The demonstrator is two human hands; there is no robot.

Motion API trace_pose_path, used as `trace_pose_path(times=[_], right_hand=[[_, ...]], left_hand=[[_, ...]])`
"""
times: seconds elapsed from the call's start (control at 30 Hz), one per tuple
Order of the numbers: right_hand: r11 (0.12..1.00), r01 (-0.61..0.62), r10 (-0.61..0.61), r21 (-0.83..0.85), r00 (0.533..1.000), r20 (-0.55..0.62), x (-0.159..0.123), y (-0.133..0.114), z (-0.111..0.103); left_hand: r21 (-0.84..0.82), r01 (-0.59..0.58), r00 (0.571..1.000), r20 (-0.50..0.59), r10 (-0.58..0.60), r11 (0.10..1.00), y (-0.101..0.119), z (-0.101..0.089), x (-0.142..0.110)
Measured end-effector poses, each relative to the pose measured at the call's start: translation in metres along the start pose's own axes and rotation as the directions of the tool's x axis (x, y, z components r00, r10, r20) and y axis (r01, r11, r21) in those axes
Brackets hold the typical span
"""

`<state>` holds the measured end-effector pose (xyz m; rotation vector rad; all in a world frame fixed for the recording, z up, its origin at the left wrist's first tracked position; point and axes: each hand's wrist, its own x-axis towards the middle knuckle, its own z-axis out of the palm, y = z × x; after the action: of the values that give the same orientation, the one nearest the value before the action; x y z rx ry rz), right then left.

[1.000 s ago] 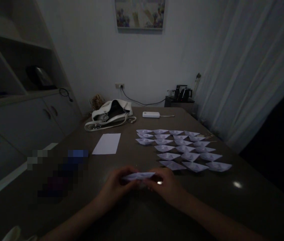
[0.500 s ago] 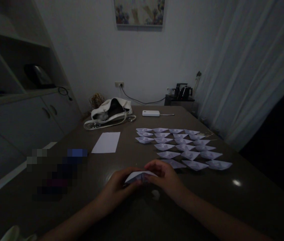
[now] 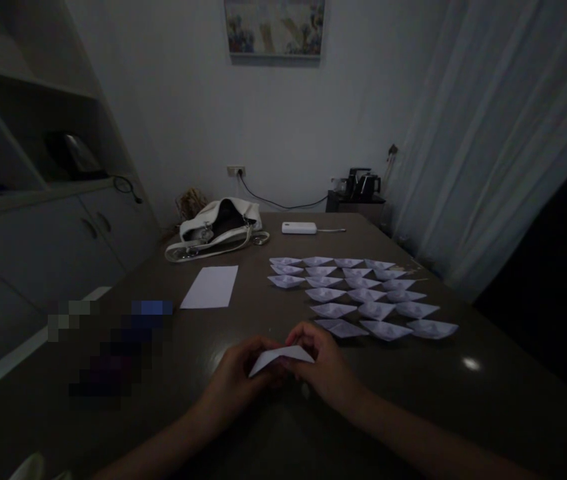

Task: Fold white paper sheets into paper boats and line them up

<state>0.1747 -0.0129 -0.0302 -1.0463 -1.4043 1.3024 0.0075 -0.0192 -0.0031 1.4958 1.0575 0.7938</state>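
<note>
Between my two hands is a small piece of folded white paper [image 3: 281, 355], held low over the near part of the table. My left hand [image 3: 239, 375] is closed on its left end, with the fingers behind the paper. At the right end, my right hand [image 3: 324, 365] pinches it between thumb and curled fingers; some fingertips are hidden. Rows of folded paper boats [image 3: 375, 311] lie just beyond and to the right of my right hand. Farther off to the left lies a flat stack or sheet of white paper [image 3: 210, 287].
The brown table [image 3: 258, 307] also bears a white bag [image 3: 221, 223] at the far left and a white power bank [image 3: 299, 228] with a short cable. A blurred-out patch [image 3: 123, 347] covers something on the left. Black kettles [image 3: 363, 185] stand behind the table.
The folded paper has been tilted in my fingers, so its outer face now shows as a wide angled strip. Both hands stay in nearly the same place. The view has shifted slightly.
</note>
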Motion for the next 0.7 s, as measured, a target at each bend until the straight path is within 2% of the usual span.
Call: trace_pose_path(times=[0.17,0.27,0.47,0.6,0.7], right_hand=[[0.998,0.05,-0.049,-0.04,0.998,0.032,-0.003,-0.004,0.0],[0.997,0.081,-0.082,0.013,0.994,0.069,-0.002,-0.008,-0.002],[0.979,-0.068,0.056,0.194,0.996,0.066,0.003,-0.008,-0.006],[0.955,-0.132,0.129,0.266,0.991,0.03,0.005,-0.008,-0.007],[0.945,-0.154,0.143,0.287,0.988,0.061,0.005,-0.009,-0.009]], left_hand=[[-0.18,0.112,0.994,0.037,-0.107,0.977,-0.005,-0.003,0.005],[-0.252,0.093,0.995,0.047,-0.084,0.963,-0.008,-0.007,0.007],[-0.274,0.019,1.0,-0.007,-0.022,0.961,-0.008,-0.009,0.006],[-0.311,0.026,1.0,0.02,-0.021,0.95,-0.011,-0.008,0.008],[-0.371,0.045,0.999,0.046,-0.03,0.927,-0.012,-0.009,0.009]])
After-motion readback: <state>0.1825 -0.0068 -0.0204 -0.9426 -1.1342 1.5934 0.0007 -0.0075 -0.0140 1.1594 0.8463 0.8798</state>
